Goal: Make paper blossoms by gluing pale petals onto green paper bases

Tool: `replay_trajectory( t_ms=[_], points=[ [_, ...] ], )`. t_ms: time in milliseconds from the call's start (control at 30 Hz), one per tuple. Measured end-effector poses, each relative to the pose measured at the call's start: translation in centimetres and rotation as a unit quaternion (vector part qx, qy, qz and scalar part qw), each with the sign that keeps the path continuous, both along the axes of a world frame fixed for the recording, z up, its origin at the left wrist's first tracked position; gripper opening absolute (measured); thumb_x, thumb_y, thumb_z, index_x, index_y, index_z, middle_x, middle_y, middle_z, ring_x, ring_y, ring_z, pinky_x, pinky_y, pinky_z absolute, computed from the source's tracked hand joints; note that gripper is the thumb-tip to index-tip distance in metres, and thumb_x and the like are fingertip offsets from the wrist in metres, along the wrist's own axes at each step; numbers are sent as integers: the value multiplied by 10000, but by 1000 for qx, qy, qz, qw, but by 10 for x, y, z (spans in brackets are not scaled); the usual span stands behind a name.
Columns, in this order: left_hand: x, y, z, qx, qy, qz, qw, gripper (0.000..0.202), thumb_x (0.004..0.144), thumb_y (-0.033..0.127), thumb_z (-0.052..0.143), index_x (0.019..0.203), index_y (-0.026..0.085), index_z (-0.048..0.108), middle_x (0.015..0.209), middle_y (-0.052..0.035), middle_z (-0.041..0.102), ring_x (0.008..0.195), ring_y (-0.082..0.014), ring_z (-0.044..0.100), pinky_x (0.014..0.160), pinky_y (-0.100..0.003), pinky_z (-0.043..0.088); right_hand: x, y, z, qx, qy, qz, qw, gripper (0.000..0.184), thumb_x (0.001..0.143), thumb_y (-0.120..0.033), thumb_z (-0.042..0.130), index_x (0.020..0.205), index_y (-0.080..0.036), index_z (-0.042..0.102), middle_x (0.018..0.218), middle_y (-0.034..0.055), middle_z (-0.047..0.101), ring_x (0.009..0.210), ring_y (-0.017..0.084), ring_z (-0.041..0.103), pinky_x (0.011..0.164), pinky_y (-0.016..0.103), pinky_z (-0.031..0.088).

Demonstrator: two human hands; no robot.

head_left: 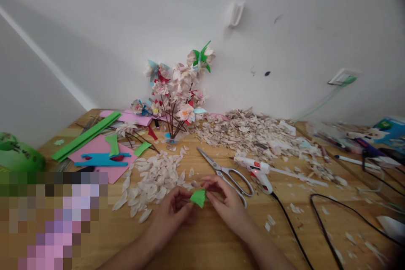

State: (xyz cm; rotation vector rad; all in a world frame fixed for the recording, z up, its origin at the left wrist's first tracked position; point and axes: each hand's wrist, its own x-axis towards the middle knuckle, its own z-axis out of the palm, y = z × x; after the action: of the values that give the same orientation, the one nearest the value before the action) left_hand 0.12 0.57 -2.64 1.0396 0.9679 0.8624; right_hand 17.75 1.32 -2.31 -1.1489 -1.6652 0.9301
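Low over the front middle of the wooden table, a small fan-shaped piece of green crepe paper (198, 198) is pinched between my two hands. The fingers of my left hand (177, 206) close on its left side, and my right hand (225, 199) grips it from the right. Just beyond the right hand lie grey scissors (225, 171), the right hand partly covering them. A white glue gun (257, 171) with a small red light lies right of the scissors. Pale loose petals (158, 177) spread out behind my left hand.
Paper flowers on stems (180, 93) stand in a small clear holder at the back. Left lie green paper strips (87, 136), pink paper (91, 148) and blue paper (101, 159). Dry scraps (249, 128) heap along the wall; a black cord (289, 223) runs to the front edge.
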Motion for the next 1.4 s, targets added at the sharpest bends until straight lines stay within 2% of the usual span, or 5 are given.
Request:
replay_trajectory(
  t_ms=[167,367,667,1100,1400],
  points=[
    [-1,-4,8,152,85,81,981,392,684,299,646,1020,212,465,1076,-89,541,986,-219,543,724,-310,489,-1,-2,2,21,-65,-23,997,319,771,-98,499,1061,-227,522,904,36,624,865,179,635,806,341,509],
    [14,0,2,69,38,87,993,386,678,300,631,970,200,401,972,-87,582,869,-216,599,751,-361,481,-11,-5,3,75,-117,-28,990,341,751,-75,483,1061,-212,523,868,38,643,750,170,643,712,320,538],
    [12,6,-1,64,25,127,989,349,582,136,559,913,194,462,964,-64,573,968,-224,544,853,-379,421,-14,-5,2,102,-129,-14,986,356,746,-66,479,1071,-204,522,847,41,655,744,168,637,688,306,530],
    [10,8,-3,76,18,109,991,469,608,163,612,1025,211,401,992,-71,571,992,-232,563,867,-395,425,-14,-7,4,87,-136,24,987,380,730,-59,491,1072,-220,524,880,30,658,773,162,632,723,294,510],
    [8,6,-3,82,33,93,992,465,592,85,526,1031,209,436,890,-45,619,890,-210,591,779,-341,444,-14,-4,1,107,-105,-42,988,332,725,-82,493,1029,-208,535,810,35,656,714,163,639,686,299,534]
  ],
)
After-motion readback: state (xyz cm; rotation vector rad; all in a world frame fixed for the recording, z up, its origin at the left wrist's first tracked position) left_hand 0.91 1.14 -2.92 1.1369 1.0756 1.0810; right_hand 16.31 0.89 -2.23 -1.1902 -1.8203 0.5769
